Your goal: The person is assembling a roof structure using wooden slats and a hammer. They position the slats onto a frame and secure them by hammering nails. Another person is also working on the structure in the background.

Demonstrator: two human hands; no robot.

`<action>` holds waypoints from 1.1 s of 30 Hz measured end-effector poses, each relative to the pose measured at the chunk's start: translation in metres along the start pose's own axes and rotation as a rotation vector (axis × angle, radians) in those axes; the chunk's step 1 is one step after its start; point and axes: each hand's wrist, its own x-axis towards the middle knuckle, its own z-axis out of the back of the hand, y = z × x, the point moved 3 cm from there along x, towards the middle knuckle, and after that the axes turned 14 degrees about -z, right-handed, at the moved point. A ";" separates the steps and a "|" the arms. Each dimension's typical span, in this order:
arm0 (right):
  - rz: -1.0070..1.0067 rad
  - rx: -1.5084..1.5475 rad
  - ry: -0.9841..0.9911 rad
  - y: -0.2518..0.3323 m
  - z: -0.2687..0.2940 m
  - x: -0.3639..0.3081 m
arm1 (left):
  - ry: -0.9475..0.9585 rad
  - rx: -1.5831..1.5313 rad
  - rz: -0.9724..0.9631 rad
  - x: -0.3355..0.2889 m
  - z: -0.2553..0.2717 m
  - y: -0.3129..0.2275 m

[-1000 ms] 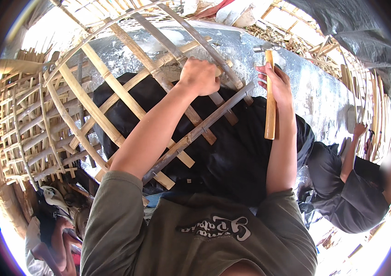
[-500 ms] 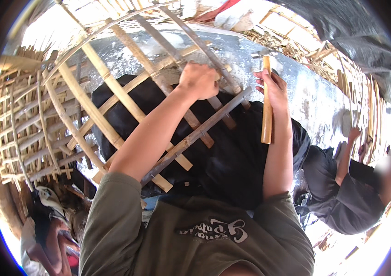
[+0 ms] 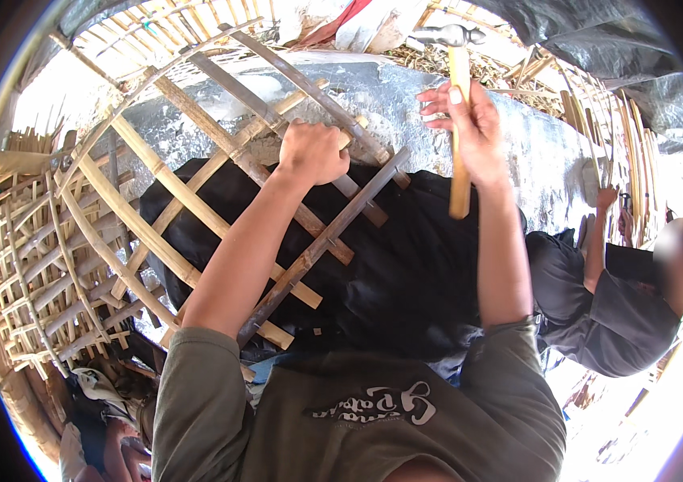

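Note:
A bamboo lattice [image 3: 171,183] of crossed slats lies slanting over the dark cloth on my lap, with one dark slat [image 3: 333,233] along its near right side. My left hand [image 3: 309,153] is closed in a fist on the lattice, where slats cross; what lies inside the fingers is hidden. Raised to the right of the lattice and apart from it, my right hand [image 3: 474,124] holds a hammer [image 3: 460,189] by its wooden handle. The thumb lies along the handle, the other fingers are loosely stretched, and the metal head points up and away.
More finished-looking bamboo lattices [image 3: 44,265] are stacked at the left. A person in dark clothes [image 3: 615,313] sits close on the right, and another person's legs [image 3: 120,446] show at the lower left. Beyond my hands stretches a grey, white-stained surface [image 3: 546,161], with bamboo scraps [image 3: 518,80] behind it.
My right hand has lifted the hammer higher and farther away, so its head now shows against the background. The left fist still rests on the lattice; the whole view has shifted slightly.

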 end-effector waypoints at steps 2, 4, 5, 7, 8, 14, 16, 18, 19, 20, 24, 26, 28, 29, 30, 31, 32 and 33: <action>-0.005 -0.335 -0.003 0.035 0.000 -0.008 | 0.007 0.007 0.017 0.000 -0.002 0.001; 0.225 -0.780 -0.075 0.041 -0.004 -0.012 | -0.006 0.001 0.019 -0.004 -0.001 0.001; 0.354 -0.943 -0.106 0.036 -0.008 -0.016 | -0.017 -0.003 0.015 -0.003 -0.001 0.001; 0.535 -1.167 -0.101 0.009 -0.011 -0.014 | 0.008 -0.004 0.003 -0.001 -0.002 0.000; 0.540 -1.278 -0.049 -0.006 -0.011 -0.011 | 0.023 -0.003 -0.001 0.000 -0.002 0.000; 0.507 -1.533 0.123 -0.052 -0.011 0.008 | 0.068 -0.008 0.008 -0.001 0.003 0.001; 0.497 -1.501 0.129 -0.061 -0.007 0.013 | 0.079 -0.004 -0.003 -0.001 0.001 0.000; 0.469 -1.471 0.129 -0.065 -0.006 0.018 | 0.094 0.004 -0.008 0.000 0.002 0.000; 0.445 -1.457 0.130 -0.065 -0.008 0.018 | 0.105 0.006 -0.006 -0.001 0.003 0.000; 0.420 -1.443 0.131 -0.064 -0.010 0.018 | 0.117 0.009 -0.006 -0.001 0.003 0.001; 0.298 -1.354 0.127 -0.060 -0.013 0.016 | 0.136 0.001 -0.004 0.000 0.002 0.001; 0.273 -1.317 0.096 -0.064 -0.012 0.015 | 0.146 0.007 -0.003 0.000 0.006 0.000; 0.185 -1.273 0.107 -0.068 -0.012 0.015 | 0.134 -0.014 -0.020 -0.002 0.012 -0.002; 0.141 -1.252 0.113 -0.069 -0.011 0.015 | 0.127 -0.024 -0.028 -0.002 0.014 -0.003; 0.136 -1.233 0.114 -0.069 -0.011 0.015 | 0.117 -0.039 -0.026 -0.002 0.013 -0.002; 0.130 -1.216 0.114 -0.069 -0.010 0.016 | 0.105 -0.055 -0.024 -0.002 0.012 -0.002; 0.125 -1.199 0.114 -0.069 -0.010 0.017 | 0.094 -0.070 -0.023 -0.002 0.010 -0.001; 0.121 -1.201 0.112 -0.070 -0.009 0.018 | 0.091 -0.067 -0.017 -0.002 0.006 0.000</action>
